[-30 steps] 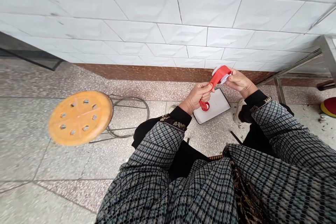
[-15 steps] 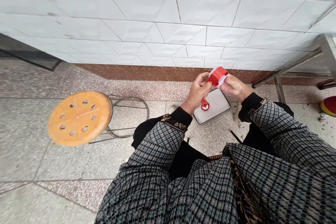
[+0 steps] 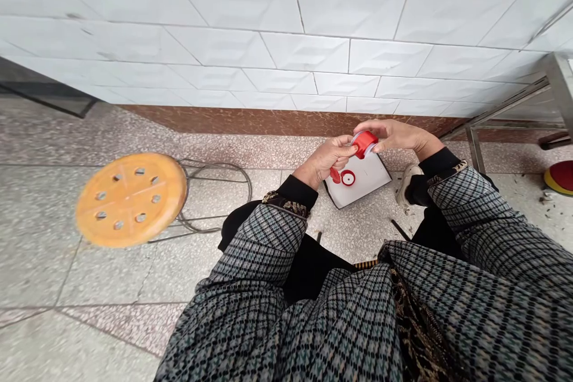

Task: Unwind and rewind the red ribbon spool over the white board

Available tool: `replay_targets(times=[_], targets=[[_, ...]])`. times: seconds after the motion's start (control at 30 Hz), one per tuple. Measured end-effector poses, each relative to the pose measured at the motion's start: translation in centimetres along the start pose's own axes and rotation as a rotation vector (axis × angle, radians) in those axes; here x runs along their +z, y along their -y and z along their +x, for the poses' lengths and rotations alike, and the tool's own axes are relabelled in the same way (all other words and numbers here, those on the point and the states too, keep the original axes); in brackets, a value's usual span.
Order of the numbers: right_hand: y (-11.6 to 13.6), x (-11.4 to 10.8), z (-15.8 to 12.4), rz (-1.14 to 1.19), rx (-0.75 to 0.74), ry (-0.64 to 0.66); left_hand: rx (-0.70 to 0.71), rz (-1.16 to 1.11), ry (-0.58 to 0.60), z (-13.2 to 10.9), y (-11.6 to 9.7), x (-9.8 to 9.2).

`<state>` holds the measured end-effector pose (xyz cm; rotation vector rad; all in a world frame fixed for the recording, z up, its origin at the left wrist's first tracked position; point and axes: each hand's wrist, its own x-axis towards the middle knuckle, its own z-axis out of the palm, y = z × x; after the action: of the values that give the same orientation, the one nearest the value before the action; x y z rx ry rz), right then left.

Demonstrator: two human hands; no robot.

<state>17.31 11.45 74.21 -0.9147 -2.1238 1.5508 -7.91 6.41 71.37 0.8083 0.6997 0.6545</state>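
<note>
A white spool wound with red ribbon (image 3: 367, 142) is between my two hands, above a shallow white tray on the floor (image 3: 369, 182). My left hand (image 3: 329, 158) pinches the ribbon at the spool's left side between thumb and fingers. Around the spool's upper and right side curls my right hand (image 3: 396, 134), fingers over the top and thumb near the lower rim. A short red ribbon end (image 3: 335, 175) hangs under my left hand. Beside it a red ring (image 3: 348, 178) shows against the tray; whether it joins the ribbon I cannot tell.
To the left is a stool with a round orange seat (image 3: 132, 200) and thin wire legs. A white tiled wall (image 3: 295, 54) rises ahead. At the right are a metal frame (image 3: 474, 149) and a red and yellow round object (image 3: 559, 178). Small scraps litter the floor there.
The spool has moved slightly left and down and has turned. My right hand has shifted from its right end to over its top. The ribbon end has swung left.
</note>
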Motion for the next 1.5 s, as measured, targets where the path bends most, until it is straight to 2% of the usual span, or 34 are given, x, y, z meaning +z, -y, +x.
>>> replay_targets(times=[0.07, 0.13, 0.3, 0.4, 0.47, 0.6, 0.8, 0.9, 1.07, 1.23, 1.33, 1.5], targets=[[0.6, -0.2, -0.2, -0.298, 0.038, 0.021, -0.044, 0.012, -0.002, 0.1, 0.2, 0.2], [0.9, -0.1, -0.3, -0.459, 0.062, 0.018, -0.063, 0.025, -0.015, 0.3, 0.3, 0.5], [1.0, -0.1, -0.6, -0.495, 0.023, -0.058, -0.020, 0.053, -0.075, 0.0, 0.1, 1.4], [1.0, -0.8, -0.9, -0.364, 0.070, -0.155, 0.092, 0.042, -0.150, -0.7, -0.4, 1.5], [1.0, -1.2, -1.1, -0.202, 0.104, -0.194, 0.144, 0.064, -0.158, -1.2, -0.7, 1.4], [1.1, -1.6, -1.2, 0.098, 0.107, -0.182, 0.213, 0.092, -0.113, -1.9, -1.1, 1.2], [1.2, -1.1, -1.2, 0.334, 0.046, -0.216, 0.249, 0.079, -0.045, -1.8, -1.1, 1.2], [1.2, -0.8, -1.1, 0.405, 0.011, -0.250, 0.247, 0.082, -0.023, -1.7, -1.0, 1.2], [0.7, -0.3, -0.9, 0.485, -0.022, -0.210, 0.220, 0.086, -0.016, -1.5, -0.7, 1.2], [0.4, 1.2, -0.3, 0.567, -0.046, -0.180, 0.193, 0.082, -0.020, -1.2, -0.4, 1.4], [0.7, 2.4, 0.1, 0.602, -0.055, -0.164, 0.209, 0.063, -0.047, -1.0, -0.2, 1.8], [1.0, 4.0, 0.8, 0.658, -0.066, -0.228, 0.267, 0.045, -0.129, -0.6, 0.5, 2.4]])
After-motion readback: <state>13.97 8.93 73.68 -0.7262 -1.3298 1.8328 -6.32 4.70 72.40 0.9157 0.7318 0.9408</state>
